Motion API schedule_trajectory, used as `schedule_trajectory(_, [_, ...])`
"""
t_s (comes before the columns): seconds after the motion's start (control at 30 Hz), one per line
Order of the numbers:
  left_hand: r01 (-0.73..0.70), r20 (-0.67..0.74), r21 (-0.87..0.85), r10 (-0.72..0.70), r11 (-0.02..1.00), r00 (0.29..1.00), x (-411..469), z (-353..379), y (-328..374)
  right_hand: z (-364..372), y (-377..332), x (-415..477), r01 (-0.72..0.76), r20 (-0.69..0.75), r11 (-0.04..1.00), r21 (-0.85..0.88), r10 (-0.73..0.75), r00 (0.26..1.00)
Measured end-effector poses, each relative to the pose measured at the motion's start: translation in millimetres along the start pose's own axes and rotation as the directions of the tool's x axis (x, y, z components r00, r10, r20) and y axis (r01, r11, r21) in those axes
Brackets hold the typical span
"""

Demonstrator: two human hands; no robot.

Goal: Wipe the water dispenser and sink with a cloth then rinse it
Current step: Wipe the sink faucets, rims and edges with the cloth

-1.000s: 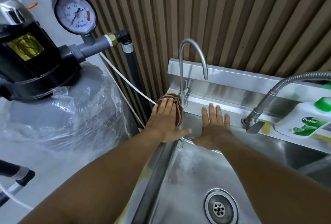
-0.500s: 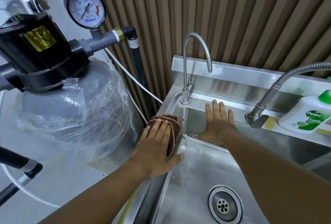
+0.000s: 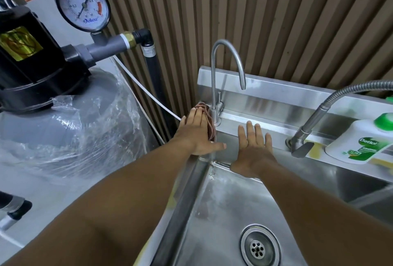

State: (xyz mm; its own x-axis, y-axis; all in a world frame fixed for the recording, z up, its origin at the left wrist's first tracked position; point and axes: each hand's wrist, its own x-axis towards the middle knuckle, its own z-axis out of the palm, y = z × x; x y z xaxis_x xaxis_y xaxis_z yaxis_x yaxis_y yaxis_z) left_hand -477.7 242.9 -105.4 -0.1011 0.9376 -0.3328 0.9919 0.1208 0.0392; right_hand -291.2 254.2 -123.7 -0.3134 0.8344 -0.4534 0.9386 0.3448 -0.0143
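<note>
Brown cloth, pressed under the straight fingers of the left hand on the rear-left rim of the sink beside the dispenser tap, is best worked firmly round the tap's base, with the flat, empty right hand braced.

"Dettol" on bottle; "eluxe" on gauge.

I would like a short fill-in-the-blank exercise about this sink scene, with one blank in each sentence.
1. The left hand presses a brown ____ beside the curved tap.
2. The right hand lies flat on the sink and holds ____.
3. The soap bottle stands to the ____ of both hands.
Missing words: cloth; nothing; right.
</note>
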Motion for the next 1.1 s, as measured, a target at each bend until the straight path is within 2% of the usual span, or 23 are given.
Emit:
schedule_trajectory(0.2, [-0.010,-0.013,-0.051,0.009,0.999,1.000,14,-8,-2,0,0,-1,0.004,-0.002,1.000,0.005,-0.004,1.000])
schedule_trajectory(0.43, [-0.047,-0.101,0.062,0.053,0.997,0.993,-18,20,-4,-2,-1,-2,-0.001,0.001,1.000,0.014,0.001,1.000])
schedule_trajectory(0.63, [-0.096,-0.107,0.060,0.102,0.994,0.989,-83,43,-14,-7,0,-6,0.014,0.013,1.000,0.008,-0.014,1.000])
schedule_trajectory(0.83, [-0.094,-0.024,0.092,0.096,0.991,0.995,-172,65,-22,-5,1,-8,0.021,-0.015,1.000,-0.002,-0.021,1.000])
schedule_trajectory(0.93, [-0.081,-0.013,0.112,0.082,0.990,0.997,-165,63,-22,-5,-1,-6,0.017,-0.017,1.000,-0.001,-0.017,1.000])
schedule_trajectory(1.1, [-0.073,-0.015,0.106,0.075,0.992,0.997,-106,46,-14,-3,1,-2,0.026,-0.017,1.000,0.015,-0.026,1.000])
